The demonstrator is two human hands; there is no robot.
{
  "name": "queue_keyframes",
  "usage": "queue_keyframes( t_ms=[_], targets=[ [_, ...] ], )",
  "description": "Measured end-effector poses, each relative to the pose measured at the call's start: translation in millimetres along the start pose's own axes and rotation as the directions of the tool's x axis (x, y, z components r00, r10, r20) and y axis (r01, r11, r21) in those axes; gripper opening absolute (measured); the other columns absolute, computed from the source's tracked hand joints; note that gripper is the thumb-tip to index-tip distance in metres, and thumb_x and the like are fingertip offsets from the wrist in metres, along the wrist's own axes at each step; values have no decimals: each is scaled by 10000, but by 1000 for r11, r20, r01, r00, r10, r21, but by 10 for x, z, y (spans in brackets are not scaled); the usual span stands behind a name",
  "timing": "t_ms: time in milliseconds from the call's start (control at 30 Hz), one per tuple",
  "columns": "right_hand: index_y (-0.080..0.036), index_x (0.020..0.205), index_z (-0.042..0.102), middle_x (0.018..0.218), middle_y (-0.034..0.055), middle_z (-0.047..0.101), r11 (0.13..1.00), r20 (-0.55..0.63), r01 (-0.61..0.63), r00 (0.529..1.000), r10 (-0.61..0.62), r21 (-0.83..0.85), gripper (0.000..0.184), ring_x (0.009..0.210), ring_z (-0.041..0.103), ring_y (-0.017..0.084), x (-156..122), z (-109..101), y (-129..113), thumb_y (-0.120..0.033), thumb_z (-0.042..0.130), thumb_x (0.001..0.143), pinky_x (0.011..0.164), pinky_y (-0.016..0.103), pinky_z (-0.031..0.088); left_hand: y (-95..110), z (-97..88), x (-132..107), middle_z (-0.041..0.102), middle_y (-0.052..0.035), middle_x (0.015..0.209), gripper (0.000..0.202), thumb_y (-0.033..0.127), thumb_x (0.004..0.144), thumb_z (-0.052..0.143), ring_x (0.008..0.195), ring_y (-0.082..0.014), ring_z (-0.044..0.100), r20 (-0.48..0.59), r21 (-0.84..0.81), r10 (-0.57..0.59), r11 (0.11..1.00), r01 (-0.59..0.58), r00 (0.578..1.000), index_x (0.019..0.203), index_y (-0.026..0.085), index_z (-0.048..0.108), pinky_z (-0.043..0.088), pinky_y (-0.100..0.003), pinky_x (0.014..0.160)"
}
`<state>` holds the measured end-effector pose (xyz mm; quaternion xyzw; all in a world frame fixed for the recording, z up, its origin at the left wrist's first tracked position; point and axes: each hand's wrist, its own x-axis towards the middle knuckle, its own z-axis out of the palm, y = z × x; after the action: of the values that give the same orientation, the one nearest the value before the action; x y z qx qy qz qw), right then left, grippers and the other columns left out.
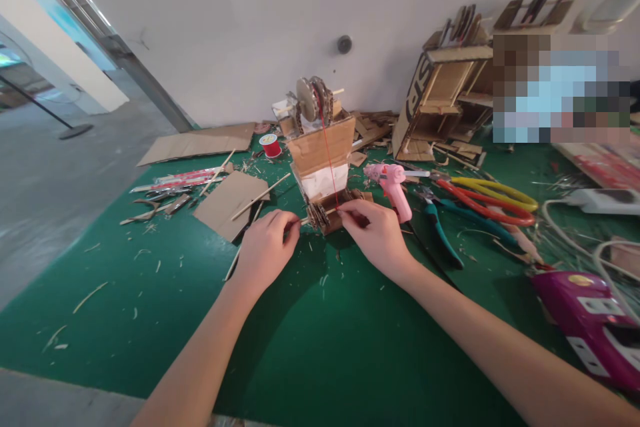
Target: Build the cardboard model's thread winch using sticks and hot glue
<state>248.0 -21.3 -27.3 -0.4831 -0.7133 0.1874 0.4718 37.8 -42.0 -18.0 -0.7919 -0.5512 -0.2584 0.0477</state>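
Observation:
A small cardboard model [321,147] stands upright on the green mat [310,347], with cardboard wheels at its top and base and a red thread [327,147] running down its front. My left hand [265,247] pinches the end of a thin wooden stick that passes through the lower wheels. My right hand [377,233] has its fingers closed at the other side of the base, where the red thread ends.
A red thread spool [271,145], cardboard sheets [230,203] and skewers lie to the left. A pink glue gun [395,187], pliers [440,227], orange-yellow cutters [493,200], a purple object [590,320] and cables lie to the right. A cardboard shelf [440,100] stands at the wall.

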Motion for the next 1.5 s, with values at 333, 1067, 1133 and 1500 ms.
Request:
queue_keyframes(
  t_ms=[333,1067,1133,1500],
  targets=[
    [-201,873,702,798,21,698,995,27,35,999,-33,-95,149,655,600,135,-22,-9,-9,-193,555,850,610,248,464,3,-11,7,650,-4,820,67,172,884,517,761,-161,608,23,3,-12,1000,12,1000,879,200,578,458,-293,681],
    [-219,879,711,823,11,737,932,34,126,992,-121,-339,193,710,669,145,-18,-36,9,-205,519,872,634,235,456,26,-28,-15,646,-33,840,130,222,939,456,776,-184,606,107,47,55,997,-61,993,876,187,563,477,-328,694],
    [-221,880,714,843,13,743,917,27,138,990,-138,-374,202,711,676,148,-13,-36,11,-214,512,880,606,233,443,40,-36,-19,647,-33,843,131,222,941,455,775,-185,605,112,48,55,997,-61,992,878,185,564,475,-328,689],
    [-237,895,714,846,5,749,885,53,160,987,-152,-437,220,697,679,142,-5,-29,-2,-241,495,908,546,233,382,57,-59,-29,637,-43,861,123,219,948,450,791,-187,605,127,54,75,995,-82,989,887,180,550,474,-322,691]
  ],
)
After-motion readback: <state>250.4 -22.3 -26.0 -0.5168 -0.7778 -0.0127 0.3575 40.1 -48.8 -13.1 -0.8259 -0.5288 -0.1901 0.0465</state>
